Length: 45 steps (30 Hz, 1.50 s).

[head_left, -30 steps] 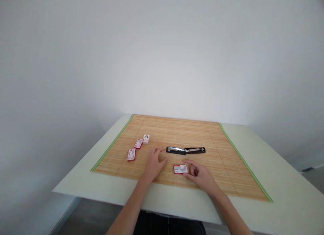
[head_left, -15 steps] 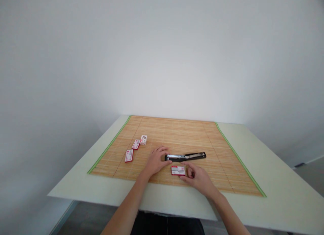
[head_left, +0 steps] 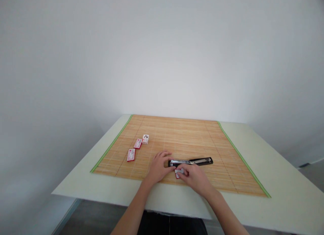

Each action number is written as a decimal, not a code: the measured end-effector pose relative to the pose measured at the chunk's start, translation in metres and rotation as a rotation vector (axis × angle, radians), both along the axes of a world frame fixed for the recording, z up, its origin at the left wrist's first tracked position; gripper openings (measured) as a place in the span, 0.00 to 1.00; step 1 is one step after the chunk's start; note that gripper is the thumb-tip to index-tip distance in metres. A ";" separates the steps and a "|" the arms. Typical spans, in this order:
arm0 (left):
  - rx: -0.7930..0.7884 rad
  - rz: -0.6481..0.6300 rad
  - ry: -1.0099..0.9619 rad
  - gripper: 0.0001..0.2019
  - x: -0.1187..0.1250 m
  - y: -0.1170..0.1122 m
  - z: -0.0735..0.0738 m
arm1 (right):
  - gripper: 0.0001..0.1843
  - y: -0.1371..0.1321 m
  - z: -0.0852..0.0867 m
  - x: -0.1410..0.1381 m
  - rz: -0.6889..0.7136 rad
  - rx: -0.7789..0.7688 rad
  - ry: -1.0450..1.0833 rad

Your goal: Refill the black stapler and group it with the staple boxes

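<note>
A black stapler (head_left: 199, 161) lies opened out flat on the bamboo mat, its metal staple channel showing. My left hand (head_left: 157, 168) is at the stapler's left end, fingers beyond it and thumb on the near side, gripping it. Just in front of the stapler is a small red-and-white staple box (head_left: 177, 175). My right hand (head_left: 196, 177) pinches this box from above with thumb and forefinger. Those fingers cover its right part, and whether a strip of staples is between them is hidden.
Farther left on the bamboo mat (head_left: 177, 134) lie two flat red-and-white boxes, a nearer box (head_left: 131, 155) and a farther box (head_left: 138, 143). A small white box (head_left: 145, 139) touches the farther one. The white table (head_left: 253, 154) meets a wall behind.
My right hand has moved left over the staple box, its fingers closing there. The stapler has shifted slightly toward me along with my left hand. The view has turned a little.
</note>
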<state>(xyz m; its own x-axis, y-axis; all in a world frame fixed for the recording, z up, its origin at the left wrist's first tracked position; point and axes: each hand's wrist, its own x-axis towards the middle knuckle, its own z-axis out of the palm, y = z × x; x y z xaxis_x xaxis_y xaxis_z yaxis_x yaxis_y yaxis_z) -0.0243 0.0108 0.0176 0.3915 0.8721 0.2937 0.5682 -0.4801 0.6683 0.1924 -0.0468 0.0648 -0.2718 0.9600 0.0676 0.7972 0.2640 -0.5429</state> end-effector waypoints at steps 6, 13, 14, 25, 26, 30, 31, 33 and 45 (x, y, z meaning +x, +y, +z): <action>0.000 0.003 0.000 0.16 -0.001 -0.006 0.002 | 0.14 0.018 0.003 -0.006 -0.044 0.090 -0.018; 0.000 0.004 -0.002 0.16 0.000 -0.005 0.001 | 0.13 0.034 0.005 -0.013 -0.003 0.063 -0.039; 0.000 0.006 -0.002 0.16 0.000 -0.005 0.001 | 0.13 0.034 0.005 -0.012 0.001 0.061 -0.038; -0.001 0.021 -0.018 0.17 0.001 -0.006 0.001 | 0.14 0.031 0.008 -0.006 -0.026 0.059 -0.050; -0.002 0.029 -0.020 0.17 0.001 -0.007 0.001 | 0.14 0.028 0.008 -0.002 -0.055 0.061 -0.063; -0.004 0.044 -0.019 0.16 0.002 -0.008 0.002 | 0.12 0.016 0.010 0.008 -0.091 0.044 -0.125; -0.002 0.044 -0.020 0.16 0.002 -0.008 0.002 | 0.12 0.013 0.010 0.007 -0.081 0.040 -0.132; 0.003 0.042 -0.027 0.16 0.002 -0.009 0.003 | 0.13 0.010 0.011 -0.001 -0.080 0.040 -0.138; -0.032 0.051 -0.019 0.17 0.003 -0.010 0.008 | 0.37 -0.002 0.025 0.091 -0.451 0.045 0.133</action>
<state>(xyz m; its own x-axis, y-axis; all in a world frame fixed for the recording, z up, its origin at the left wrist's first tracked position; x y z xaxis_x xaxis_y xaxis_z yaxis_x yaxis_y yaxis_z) -0.0215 0.0003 0.0254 0.3411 0.8996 0.2727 0.5784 -0.4295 0.6936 0.2835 -0.0483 0.0894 0.1850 0.9756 0.1179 0.7623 -0.0668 -0.6438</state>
